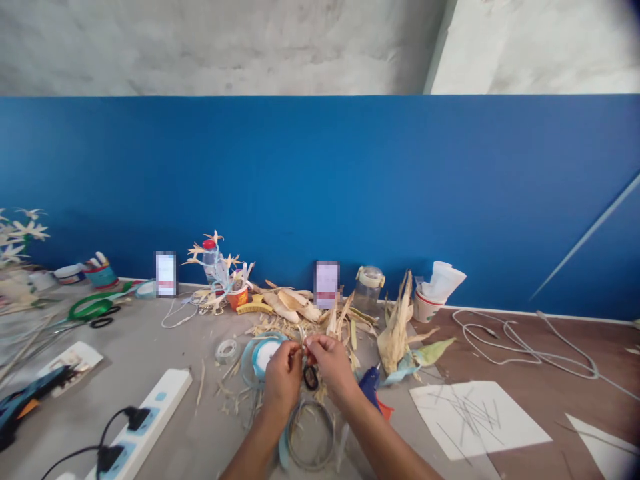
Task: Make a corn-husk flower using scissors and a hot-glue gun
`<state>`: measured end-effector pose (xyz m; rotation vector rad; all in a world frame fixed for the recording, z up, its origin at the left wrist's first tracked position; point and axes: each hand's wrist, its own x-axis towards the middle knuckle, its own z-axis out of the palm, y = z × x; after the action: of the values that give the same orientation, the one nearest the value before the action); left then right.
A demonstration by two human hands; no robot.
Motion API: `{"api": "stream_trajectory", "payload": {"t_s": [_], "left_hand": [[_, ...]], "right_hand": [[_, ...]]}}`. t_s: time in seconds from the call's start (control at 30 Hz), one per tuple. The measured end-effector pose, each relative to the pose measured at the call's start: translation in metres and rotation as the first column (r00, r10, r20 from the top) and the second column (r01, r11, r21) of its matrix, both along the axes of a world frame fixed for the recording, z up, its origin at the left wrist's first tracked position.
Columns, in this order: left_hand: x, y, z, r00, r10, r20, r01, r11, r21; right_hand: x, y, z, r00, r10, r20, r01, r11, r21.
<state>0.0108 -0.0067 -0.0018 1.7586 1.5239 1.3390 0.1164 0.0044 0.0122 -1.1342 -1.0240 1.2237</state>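
Both hands meet over the middle of the table. My left hand (283,377) and my right hand (330,363) are closed in a pinch on a thin pale strip or thread between their fingertips; it is too small to name. A roll of light blue ribbon (264,355) lies just behind my left hand. Black-handled scissors (311,379) lie under my hands. A coil of wire (311,433) rests between my forearms. Dried corn husks (295,308) are piled behind the hands.
A white power strip (150,413) with black plugs lies front left. A blue glue gun (371,383) sits right of my hands, a clear tape roll (227,350) to the left. White paper with wires (475,417), a grey cable (520,343), a glass jar (368,288) and paper cups (429,303) are on the right.
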Motion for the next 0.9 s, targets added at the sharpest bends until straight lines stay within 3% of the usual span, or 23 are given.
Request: {"api": "stream_trajectory", "payload": {"t_s": [0.17,0.4,0.6,0.9], "left_hand": [[-0.0007,-0.0008,0.0002,0.999,0.012,-0.03,-0.012,1.0,0.0],[0.0001,-0.0032,0.0036,0.998,0.042,0.051,-0.044,0.999,0.029],[-0.0004,-0.0028,0.0019,0.998,0.039,0.057,-0.042,0.997,0.059],[-0.0021,-0.002,-0.0018,0.995,0.038,-0.091,-0.034,0.999,0.038]], "right_hand": [[-0.0013,-0.0021,0.0022,0.997,0.02,-0.073,-0.021,1.0,-0.01],[-0.004,-0.0079,0.0071,0.991,0.025,-0.135,-0.026,1.0,-0.006],[-0.0036,-0.0084,0.0076,0.998,0.032,-0.063,-0.032,0.999,0.008],[-0.0043,-0.006,0.0018,1.0,-0.012,-0.008,0.013,0.999,0.042]]}}
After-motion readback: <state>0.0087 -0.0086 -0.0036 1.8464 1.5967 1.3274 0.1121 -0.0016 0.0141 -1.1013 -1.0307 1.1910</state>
